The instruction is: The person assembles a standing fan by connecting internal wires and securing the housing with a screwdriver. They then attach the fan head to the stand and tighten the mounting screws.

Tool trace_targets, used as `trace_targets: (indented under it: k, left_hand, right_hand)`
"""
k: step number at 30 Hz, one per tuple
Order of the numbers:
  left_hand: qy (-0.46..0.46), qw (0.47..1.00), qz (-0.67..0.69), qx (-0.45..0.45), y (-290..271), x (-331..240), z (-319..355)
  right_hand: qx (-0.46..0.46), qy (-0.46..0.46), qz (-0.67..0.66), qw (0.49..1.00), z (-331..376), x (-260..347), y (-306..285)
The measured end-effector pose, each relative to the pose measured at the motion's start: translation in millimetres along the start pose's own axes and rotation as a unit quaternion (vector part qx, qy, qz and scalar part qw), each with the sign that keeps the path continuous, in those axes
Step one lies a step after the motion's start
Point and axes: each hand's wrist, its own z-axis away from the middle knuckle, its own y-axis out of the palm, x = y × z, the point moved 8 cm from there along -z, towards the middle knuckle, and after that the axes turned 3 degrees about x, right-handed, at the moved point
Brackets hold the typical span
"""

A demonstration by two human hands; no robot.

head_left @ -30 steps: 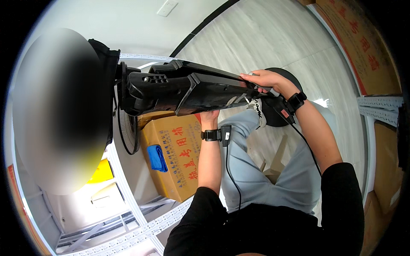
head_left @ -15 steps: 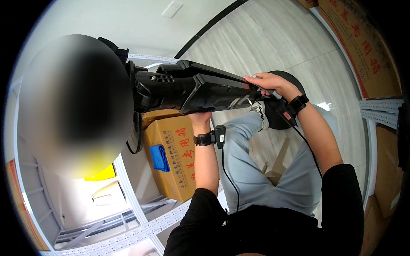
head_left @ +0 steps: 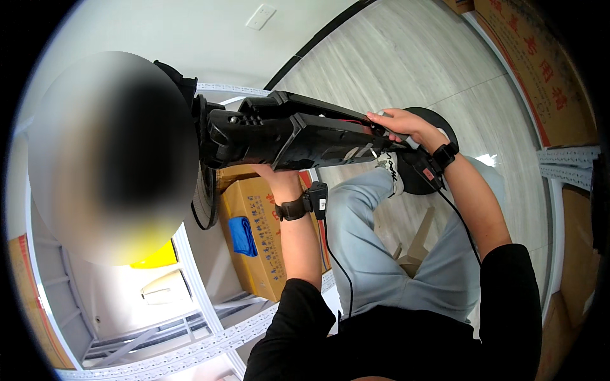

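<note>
A long black hollow frame (head_left: 318, 149) lies across in front of me, with a red wire showing inside its open channel. A black wheel-like ring (head_left: 204, 171) stands at its left end. My right hand (head_left: 406, 124) is closed around a grey piece (head_left: 395, 132) at the frame's right end; that piece's kind is unclear. Under the left half of the frame, my left hand (head_left: 273, 178) reaches up against the underside, its fingers hidden. Both wrists wear black bands with small cabled boxes.
Left of the frame, a blurred oval hides much of the view. Below the frame, a blue cloth (head_left: 242, 236) lies on a cardboard box (head_left: 260, 273) by a white metal shelf (head_left: 216, 340). A black disc (head_left: 438, 171) is beside my shoe (head_left: 393, 174). More boxes (head_left: 540, 76) stand right.
My left hand has slid leftward along the frame's underside. The frame and the background have shifted slightly right in view. My right hand keeps its hold.
</note>
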Motion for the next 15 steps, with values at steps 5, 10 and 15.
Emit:
trace_targets:
  k: [5, 10, 15]
  left_hand:
    - [-0.039, 0.994, 0.102, 0.003, -17, 20, 2]
    - [-0.076, 0.991, 0.094, -0.057, -24, 29, 6]
    - [-0.076, 0.985, 0.152, -0.035, -15, 23, 6]
  right_hand:
    - [-0.014, -0.022, -0.019, 0.999, 0, -2, 2]
    - [-0.014, 0.007, -0.009, 1.000, -4, -12, 2]
    - [0.036, 0.008, -0.010, 0.999, -1, -8, 8]
